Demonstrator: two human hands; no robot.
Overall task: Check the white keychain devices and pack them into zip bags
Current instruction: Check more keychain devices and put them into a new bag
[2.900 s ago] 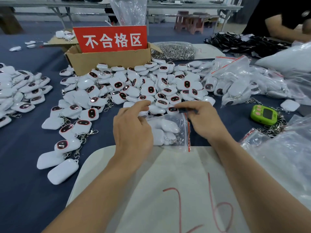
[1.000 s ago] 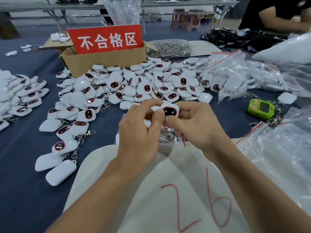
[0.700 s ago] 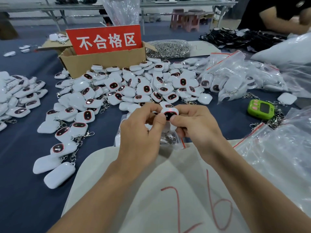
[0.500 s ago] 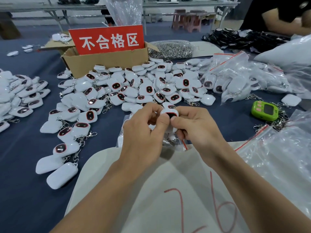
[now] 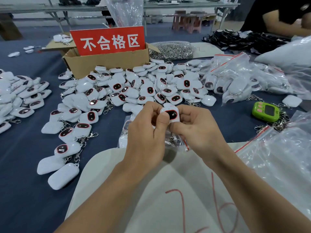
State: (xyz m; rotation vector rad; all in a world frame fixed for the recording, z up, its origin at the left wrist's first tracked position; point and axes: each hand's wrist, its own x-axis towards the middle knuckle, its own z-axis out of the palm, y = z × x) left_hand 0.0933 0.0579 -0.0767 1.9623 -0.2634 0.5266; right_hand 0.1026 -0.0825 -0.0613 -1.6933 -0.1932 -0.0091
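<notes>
Blue-covered worktop [image 5: 25,190] in a workshop; its near edge is hidden under a white sack [image 5: 151,190].
Central heap of white keychain devices [image 5: 144,88], loose; second heap [image 5: 21,96] at left. Both are judged yet to be packed, so most of the job remains.
Filled zip bags [image 5: 244,81] at right: part done.
Cardboard box [image 5: 107,63] with a red sign, behind the central heap.
Zip bag [image 5: 125,132] under the hands, part filled.
One device [image 5: 171,113], screen up, just above that bag, pinched between the fingers [image 5: 152,106] of the left hand [image 5: 146,140] and right hand [image 5: 198,130]: under check.
Free room: bare cloth at front left only.
</notes>
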